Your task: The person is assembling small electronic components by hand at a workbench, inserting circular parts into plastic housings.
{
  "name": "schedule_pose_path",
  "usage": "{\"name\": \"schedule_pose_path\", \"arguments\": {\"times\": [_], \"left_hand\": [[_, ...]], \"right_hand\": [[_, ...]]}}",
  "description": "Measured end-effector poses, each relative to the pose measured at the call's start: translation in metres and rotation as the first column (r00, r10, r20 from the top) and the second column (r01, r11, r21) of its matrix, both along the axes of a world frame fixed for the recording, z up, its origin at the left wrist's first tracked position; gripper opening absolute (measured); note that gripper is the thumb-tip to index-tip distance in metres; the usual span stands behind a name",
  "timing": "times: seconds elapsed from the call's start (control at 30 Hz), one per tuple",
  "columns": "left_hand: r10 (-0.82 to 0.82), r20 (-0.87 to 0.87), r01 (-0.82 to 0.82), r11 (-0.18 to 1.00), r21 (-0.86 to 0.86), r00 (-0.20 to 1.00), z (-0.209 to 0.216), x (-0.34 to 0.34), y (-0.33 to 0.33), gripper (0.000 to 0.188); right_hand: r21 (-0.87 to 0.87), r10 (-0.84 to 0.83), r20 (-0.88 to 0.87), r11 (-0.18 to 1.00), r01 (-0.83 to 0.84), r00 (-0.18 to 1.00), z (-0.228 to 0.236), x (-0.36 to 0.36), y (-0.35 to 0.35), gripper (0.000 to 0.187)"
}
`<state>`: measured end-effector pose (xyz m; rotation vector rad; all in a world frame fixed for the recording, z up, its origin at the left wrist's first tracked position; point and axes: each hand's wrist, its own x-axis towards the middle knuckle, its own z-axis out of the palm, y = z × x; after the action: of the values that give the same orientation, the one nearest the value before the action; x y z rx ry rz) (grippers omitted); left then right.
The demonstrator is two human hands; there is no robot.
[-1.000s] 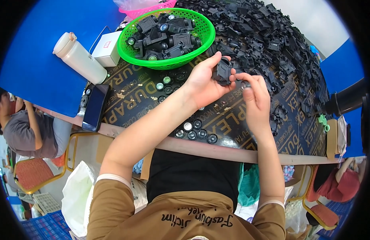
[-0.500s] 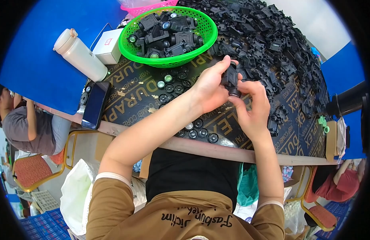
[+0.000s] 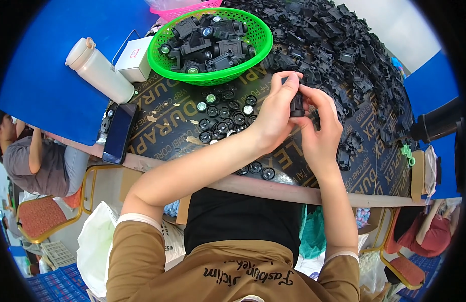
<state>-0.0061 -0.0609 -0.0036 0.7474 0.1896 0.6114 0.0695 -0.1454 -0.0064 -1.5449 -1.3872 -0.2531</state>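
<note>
Between both hands, above the dark table [image 3: 167, 126], is a small black plastic part [image 3: 296, 106] with a boxy body. My left hand [image 3: 277, 113] is closed round its left side, thumb at the top. With bent fingers and thumb, my right hand [image 3: 321, 126] grips it from the right. The fingers hide much of the part. Left of my left hand lie several small round black pieces [image 3: 224, 111], a few with pale or green centres. More round pieces [image 3: 268, 173] lie under my left forearm near the table edge.
A green basket [image 3: 203, 79] of black parts stands at the back, with a pink basket [image 3: 185, 12] behind it. A heap of black parts [image 3: 339, 60] covers the back right. A white bottle [image 3: 99, 70], white box [image 3: 134, 60] and phone [image 3: 120, 133] are at the left.
My hands have drawn closer together round the part. My left wrist has turned, and the part's round lower end, visible before, is now covered. More loose round pieces show beside my left forearm.
</note>
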Motion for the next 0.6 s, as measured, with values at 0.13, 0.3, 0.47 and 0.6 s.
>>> {"name": "schedule_pose_path", "arguments": {"times": [0.13,0.3,0.47,0.6], "left_hand": [[0.070,-0.020,-0.070,0.998,-0.006,0.997,-0.003,0.000,-0.004,0.031],[0.164,-0.028,-0.087,0.652,0.753,0.986,0.009,-0.002,0.017,0.027],[0.693,0.409,-0.239,-0.334,0.912,0.593,0.040,-0.028,0.102,0.027],[0.848,0.415,0.201,-0.493,0.847,0.330,0.027,-0.049,0.139,0.040]], "right_hand": [[-0.036,0.054,-0.266,0.997,-0.066,0.962,-0.005,0.000,0.002,0.048],[0.193,0.191,-0.610,0.977,-0.090,0.769,-0.013,0.005,0.016,0.061],[-0.308,0.214,0.014,0.930,-0.200,0.977,-0.029,0.003,0.015,0.042],[-0.411,0.237,0.127,0.896,-0.166,0.963,-0.026,-0.006,0.014,0.040]]}}
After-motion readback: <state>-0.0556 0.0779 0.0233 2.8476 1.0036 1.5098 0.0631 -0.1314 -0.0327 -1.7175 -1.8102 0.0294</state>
